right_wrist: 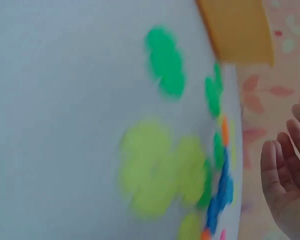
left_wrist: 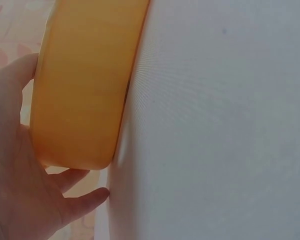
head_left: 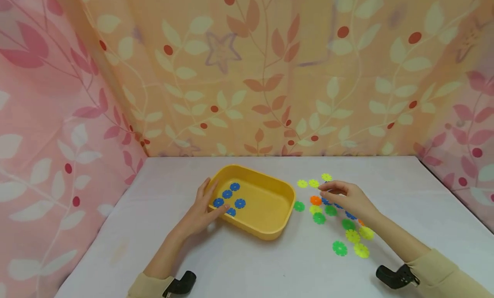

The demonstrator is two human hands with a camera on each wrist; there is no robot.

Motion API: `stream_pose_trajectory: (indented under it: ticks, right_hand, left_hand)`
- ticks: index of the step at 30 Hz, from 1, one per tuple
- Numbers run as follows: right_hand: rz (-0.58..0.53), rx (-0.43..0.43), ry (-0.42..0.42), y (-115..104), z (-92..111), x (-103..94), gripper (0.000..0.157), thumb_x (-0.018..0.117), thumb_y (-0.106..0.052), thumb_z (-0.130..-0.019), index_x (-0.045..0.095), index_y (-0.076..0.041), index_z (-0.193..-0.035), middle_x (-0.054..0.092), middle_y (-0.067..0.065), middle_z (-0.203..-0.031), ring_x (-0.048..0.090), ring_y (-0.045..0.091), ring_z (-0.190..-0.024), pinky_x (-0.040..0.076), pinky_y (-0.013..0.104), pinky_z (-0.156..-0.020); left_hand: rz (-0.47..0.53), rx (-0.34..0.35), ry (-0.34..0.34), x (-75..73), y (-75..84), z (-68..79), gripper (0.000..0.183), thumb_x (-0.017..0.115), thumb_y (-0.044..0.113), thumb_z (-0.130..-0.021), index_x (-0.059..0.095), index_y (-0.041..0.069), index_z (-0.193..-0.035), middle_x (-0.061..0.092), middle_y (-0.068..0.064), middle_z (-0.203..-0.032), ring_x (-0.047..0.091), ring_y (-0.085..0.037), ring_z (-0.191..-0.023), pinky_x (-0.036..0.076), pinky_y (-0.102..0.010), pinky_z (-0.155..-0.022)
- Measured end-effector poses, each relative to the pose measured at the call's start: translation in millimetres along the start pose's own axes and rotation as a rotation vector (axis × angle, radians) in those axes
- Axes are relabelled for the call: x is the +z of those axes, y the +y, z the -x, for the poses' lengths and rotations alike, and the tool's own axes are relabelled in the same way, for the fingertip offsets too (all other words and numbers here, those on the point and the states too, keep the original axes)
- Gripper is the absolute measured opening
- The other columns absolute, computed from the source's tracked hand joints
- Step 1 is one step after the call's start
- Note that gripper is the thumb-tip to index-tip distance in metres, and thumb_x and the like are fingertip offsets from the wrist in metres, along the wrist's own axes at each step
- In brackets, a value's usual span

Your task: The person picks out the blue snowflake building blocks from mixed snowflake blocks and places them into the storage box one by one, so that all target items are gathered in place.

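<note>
A yellow plastic tray (head_left: 262, 230) rests on the white table, with several blue notched discs (head_left: 240, 203) lying at its left end. The left hand (head_left: 202, 212) grips the tray's left end, thumb over the near rim and fingers spread along the outside. In the left wrist view, the thumb reaches the rim of the tray (left_wrist: 82, 90) and two fingers extend past its corner. Over a scatter of flower-shaped discs, the right hand (head_left: 349, 198) hovers with fingers loosely bent and no disc visible in it. Blue discs beneath it are partly hidden.
Green discs (head_left: 339, 248), yellow discs (head_left: 361, 250) and an orange disc (head_left: 315, 200) lie to the right of the tray, some close together. A patterned curtain (head_left: 270, 75) hangs behind the table's far edge. Black wrist mounts (head_left: 395, 276) sit at both cuffs.
</note>
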State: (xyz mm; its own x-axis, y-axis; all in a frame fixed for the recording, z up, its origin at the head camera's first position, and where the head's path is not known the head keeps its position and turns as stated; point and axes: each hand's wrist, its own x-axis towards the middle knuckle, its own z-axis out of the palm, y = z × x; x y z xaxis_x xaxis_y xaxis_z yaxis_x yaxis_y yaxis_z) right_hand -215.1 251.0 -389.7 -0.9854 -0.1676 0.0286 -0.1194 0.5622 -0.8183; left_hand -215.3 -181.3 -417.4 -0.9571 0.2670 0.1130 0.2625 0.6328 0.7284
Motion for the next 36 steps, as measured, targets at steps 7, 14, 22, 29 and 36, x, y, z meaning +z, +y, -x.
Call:
stream_pose_trajectory:
  ticks: [7, 14, 22, 29, 36]
  right_hand:
    - [0.279, -0.02, 0.064, 36, 13, -18.4, 0.035, 0.07, -0.036, -0.09, 0.07, -0.011, -0.114, 0.067, 0.004, -0.104, 0.058, 0.025, -0.096, 0.05, 0.03, -0.071]
    - [0.337, 0.005, 0.066, 52, 15, -27.7, 0.031, 0.074, -0.028, -0.088, 0.07, -0.006, -0.109, 0.067, 0.004, -0.098, 0.057, 0.022, -0.088, 0.048, 0.021, -0.067]
    - [0.351, 0.037, 0.047, 58, 11, -30.6, 0.034, 0.075, -0.029, -0.087, 0.07, -0.004, -0.109, 0.066, 0.006, -0.097, 0.055, 0.023, -0.086, 0.048, 0.021, -0.064]
    - [0.36, 0.047, 0.043, 58, 10, -29.6, 0.029, 0.075, -0.026, -0.086, 0.071, -0.005, -0.105, 0.065, 0.004, -0.092, 0.055, 0.022, -0.084, 0.049, 0.02, -0.063]
    - [0.328, 0.082, 0.02, 58, 9, -30.3, 0.028, 0.075, -0.025, -0.086, 0.07, -0.004, -0.103, 0.064, 0.004, -0.09, 0.057, 0.023, -0.084, 0.05, 0.019, -0.062]
  left_hand:
    - [-0.001, -0.006, 0.004, -2.3, 0.9, 1.9, 0.091, 0.064, 0.051, -0.09, 0.014, 0.017, -0.158, -0.007, -0.007, -0.162, 0.019, -0.042, -0.143, 0.023, -0.064, -0.108]
    - [-0.005, -0.013, 0.001, -1.1, 0.8, 2.0, 0.091, 0.065, 0.05, -0.09, 0.014, 0.017, -0.158, -0.007, -0.006, -0.162, 0.018, -0.042, -0.143, 0.023, -0.064, -0.108]
    - [-0.003, -0.02, -0.001, -0.8, 1.0, 1.7, 0.091, 0.064, 0.051, -0.09, 0.014, 0.017, -0.158, -0.006, -0.007, -0.162, 0.018, -0.041, -0.143, 0.023, -0.064, -0.108]
    - [-0.008, -0.018, -0.002, 0.1, 1.0, 0.8, 0.093, 0.064, 0.054, -0.089, 0.014, 0.017, -0.158, -0.006, -0.007, -0.162, 0.018, -0.04, -0.143, 0.023, -0.063, -0.108]
    - [-0.008, -0.015, 0.0, 0.9, 0.5, 0.6, 0.092, 0.064, 0.053, -0.089, 0.013, 0.017, -0.158, -0.006, -0.004, -0.162, 0.018, -0.04, -0.143, 0.023, -0.063, -0.108]
